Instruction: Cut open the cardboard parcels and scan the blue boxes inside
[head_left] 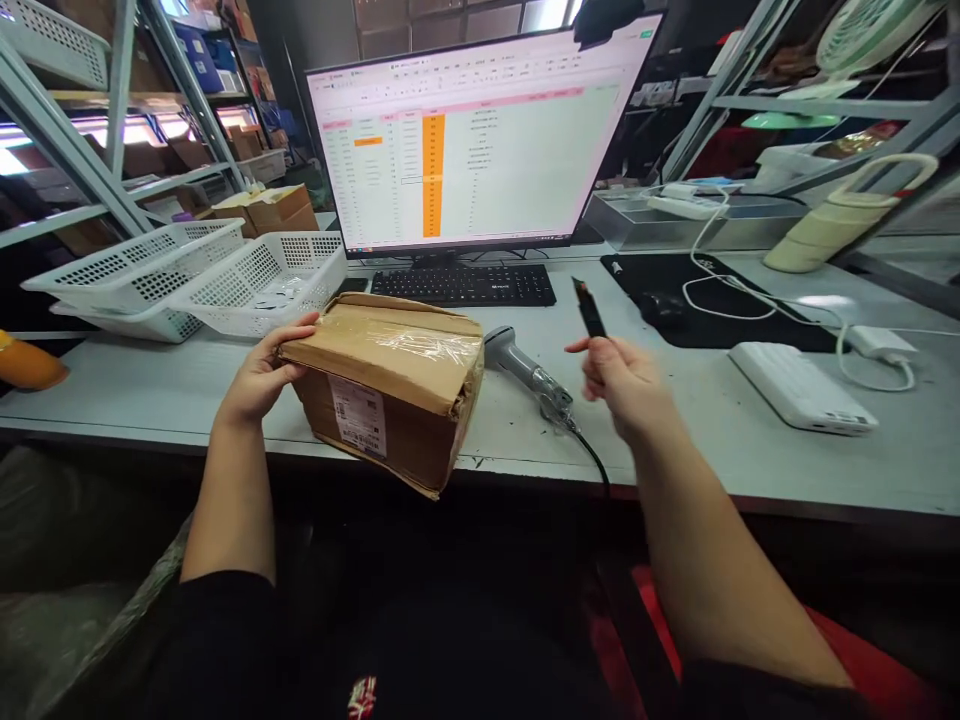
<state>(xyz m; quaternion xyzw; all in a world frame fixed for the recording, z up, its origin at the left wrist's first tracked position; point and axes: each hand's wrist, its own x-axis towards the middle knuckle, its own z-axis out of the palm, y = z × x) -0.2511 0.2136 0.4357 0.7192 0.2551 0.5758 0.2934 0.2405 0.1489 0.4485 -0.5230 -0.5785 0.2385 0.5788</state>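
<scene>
A brown cardboard box (420,440) rests tilted at the front edge of the desk, with clear tape on its top and a white label (360,418) on its near side. My left hand (262,375) grips the box's left end, thumb in front and fingers over the top edge. Off to the right, my right hand (619,385) is closed around a black utility knife (590,310), its blade pointing up and away from the box. Between the box and that hand lies a grey barcode scanner (529,375) with its cable running over the desk edge.
Behind the box stand a black keyboard (465,286) and a large monitor (510,170) showing a spreadsheet. White plastic baskets (262,285) sit at left. On the right are a mouse (664,308) on a black mat, a white power bank (801,388) with cables, and a cream tumbler (832,225).
</scene>
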